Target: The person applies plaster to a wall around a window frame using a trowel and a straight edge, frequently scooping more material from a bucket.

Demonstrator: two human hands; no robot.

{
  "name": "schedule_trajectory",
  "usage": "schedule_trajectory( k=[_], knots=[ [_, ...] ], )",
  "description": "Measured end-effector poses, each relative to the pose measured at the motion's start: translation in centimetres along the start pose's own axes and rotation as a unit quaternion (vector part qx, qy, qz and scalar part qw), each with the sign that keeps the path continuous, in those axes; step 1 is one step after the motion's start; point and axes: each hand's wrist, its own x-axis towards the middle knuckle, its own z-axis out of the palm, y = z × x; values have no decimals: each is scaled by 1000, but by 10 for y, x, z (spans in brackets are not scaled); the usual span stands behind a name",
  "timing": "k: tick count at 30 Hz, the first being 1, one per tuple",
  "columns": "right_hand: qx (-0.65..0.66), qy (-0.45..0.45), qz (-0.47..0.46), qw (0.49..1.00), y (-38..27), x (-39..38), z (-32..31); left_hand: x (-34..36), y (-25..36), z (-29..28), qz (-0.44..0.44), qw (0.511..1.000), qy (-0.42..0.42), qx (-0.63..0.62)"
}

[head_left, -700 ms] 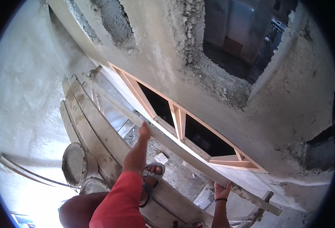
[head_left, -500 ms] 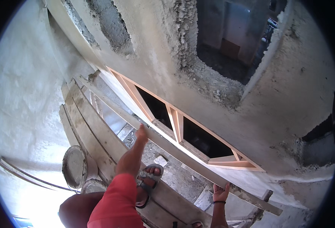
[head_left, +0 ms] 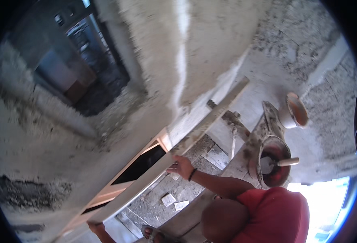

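Note:
A long, pale wooden board (head_left: 134, 189) runs diagonally along the lower part of the wall. My right hand (head_left: 182, 167), with a dark band at its wrist, grips its near edge around mid-length. Farther down the board at the lower left, my left hand (head_left: 94, 226) is closed on the same edge, its fingers partly hidden. Just behind the board, an orange-brown wooden frame with dark openings (head_left: 113, 190) is set in the wall. The board's far end reaches past a rough timber crosspiece (head_left: 233, 120).
Scaffold planks (head_left: 194, 208) lie under my feet. On them at the right stand a mortar-stained bucket (head_left: 285, 148) with a wooden-handled tool inside and a second bucket (head_left: 288, 115). Rubble and broken tiles (head_left: 168, 199) lie on the floor below. A rough-edged opening (head_left: 99, 91) pierces the wall.
My view has swung to the right, bringing the board's far end and the bucket with the tool into plain sight. Both hands stay on the board.

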Motion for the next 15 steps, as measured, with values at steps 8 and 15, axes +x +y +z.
schedule_trajectory(
  k=[8,15],
  knots=[
    [-74,40,-163,983,-35,16,58,-12,1,64,2,997,65,-32],
    [-92,61,-214,971,-83,38,54,-34,-14,120,-8,996,-69,-61]
  ],
)
